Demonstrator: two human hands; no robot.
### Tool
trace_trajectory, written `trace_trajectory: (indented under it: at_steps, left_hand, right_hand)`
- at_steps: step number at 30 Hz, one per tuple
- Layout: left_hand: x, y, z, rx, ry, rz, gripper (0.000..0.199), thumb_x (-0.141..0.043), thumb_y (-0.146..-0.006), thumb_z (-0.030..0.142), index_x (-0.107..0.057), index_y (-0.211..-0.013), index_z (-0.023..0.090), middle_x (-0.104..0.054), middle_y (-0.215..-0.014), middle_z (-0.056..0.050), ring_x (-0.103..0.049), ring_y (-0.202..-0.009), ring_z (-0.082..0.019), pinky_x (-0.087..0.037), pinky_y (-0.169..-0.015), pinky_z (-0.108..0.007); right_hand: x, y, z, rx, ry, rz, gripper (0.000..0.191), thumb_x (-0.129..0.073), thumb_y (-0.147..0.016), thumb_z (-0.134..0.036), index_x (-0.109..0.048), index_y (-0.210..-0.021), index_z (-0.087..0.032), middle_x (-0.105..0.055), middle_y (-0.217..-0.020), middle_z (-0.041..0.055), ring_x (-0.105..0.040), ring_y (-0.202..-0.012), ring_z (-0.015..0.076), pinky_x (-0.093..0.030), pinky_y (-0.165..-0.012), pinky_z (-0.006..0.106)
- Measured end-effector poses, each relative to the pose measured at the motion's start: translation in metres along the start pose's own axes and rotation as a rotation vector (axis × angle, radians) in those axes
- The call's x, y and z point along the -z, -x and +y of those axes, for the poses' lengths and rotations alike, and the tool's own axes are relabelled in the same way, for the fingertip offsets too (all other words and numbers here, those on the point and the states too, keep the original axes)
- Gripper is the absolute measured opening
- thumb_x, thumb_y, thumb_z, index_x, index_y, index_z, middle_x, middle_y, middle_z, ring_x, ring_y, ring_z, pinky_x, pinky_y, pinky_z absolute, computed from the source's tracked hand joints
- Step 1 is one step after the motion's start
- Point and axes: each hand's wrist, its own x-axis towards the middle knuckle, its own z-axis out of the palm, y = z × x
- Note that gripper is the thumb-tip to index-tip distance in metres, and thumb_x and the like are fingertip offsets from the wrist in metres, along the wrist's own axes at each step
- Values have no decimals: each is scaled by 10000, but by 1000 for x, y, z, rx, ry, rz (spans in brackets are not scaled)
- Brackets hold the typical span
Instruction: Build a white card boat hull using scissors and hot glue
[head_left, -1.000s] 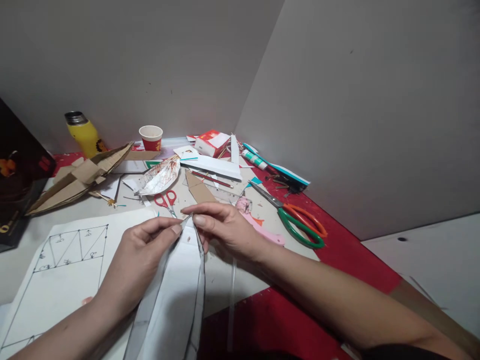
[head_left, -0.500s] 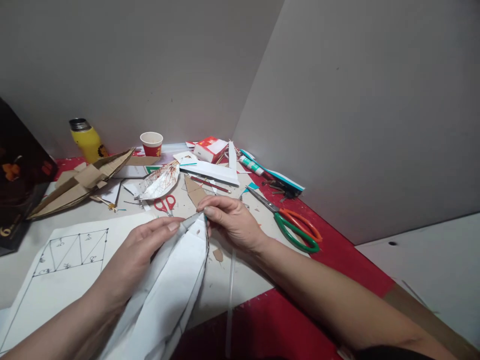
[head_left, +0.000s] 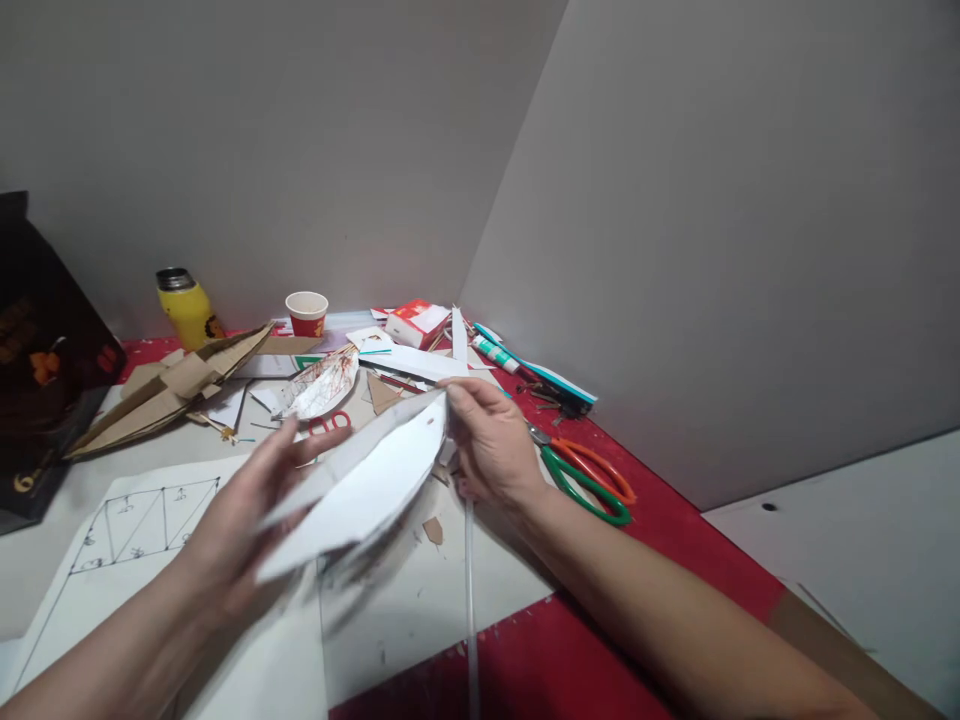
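Observation:
My right hand point(head_left: 499, 450) pinches one pointed end of a white paper boat-shaped model point(head_left: 375, 475), thumb on top and fingers underneath. A small hole shows near that tip. The model is tilted above the table, its layered sides parted and its lower edge smeared by motion. Beside its other end is my left hand point(head_left: 240, 525), blurred, with fingers apart; part of it lies behind the paper, and contact is unclear. Just beyond the model are red-handled scissors point(head_left: 330, 425), partly covered. Large scissors with green and orange handles point(head_left: 589, 480) lie right of my right hand.
A cardboard boat shape point(head_left: 180, 385), a yellow bottle point(head_left: 191, 315) and a paper cup point(head_left: 307, 315) stand at the back left. A sheet with a line drawing point(head_left: 150, 610) lies left. Paper scraps and a red-and-white box point(head_left: 412, 322) crowd the corner by the walls.
The model has swung up and turned, its free end now pointing left. My left hand has opened and moved down and left from the tip. My right hand keeps its pinch.

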Motion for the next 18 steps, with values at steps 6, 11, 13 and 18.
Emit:
trace_trajectory:
  at_steps: [6,11,13,18]
  left_hand:
    - [-2,-3,-5,-139,63,-35,213,-604,-842,174,-614,-1050,131,-734,-1025,-147,-737,-846,-251,-618,-668,-306]
    - [-19,17,-15,-30,83,-94,339,-625,-865,235,-550,-1194,196,-625,-1282,-141,-659,-1083,-303,-600,-835,-374]
    - [-21,18,-17,-37,122,-111,313,-604,-884,255,-557,-1184,181,-596,-1315,-154,-631,-1129,-315,-580,-885,-393]
    - [-15,9,-15,-167,166,-92,284,-579,-896,212,-585,-1178,180,-619,-1279,-144,-641,-1111,-310,-567,-908,-430]
  right_hand:
    - [7,-13,-19,331,38,299,96,-737,-758,-307,-719,-813,-229,-705,-805,-16,-623,-720,125,-532,-634,263]
    - [2,4,-26,548,317,295,55,-691,-820,-251,-741,-839,-263,-717,-813,-17,-634,-767,140,-533,-728,293]
    - [-2,12,-26,595,366,243,99,-672,-837,-217,-744,-849,-284,-714,-809,-20,-638,-743,140,-535,-698,288]
    - [-5,25,-18,736,440,127,203,-661,-828,-122,-745,-882,-298,-727,-844,-6,-667,-763,162,-558,-692,312]
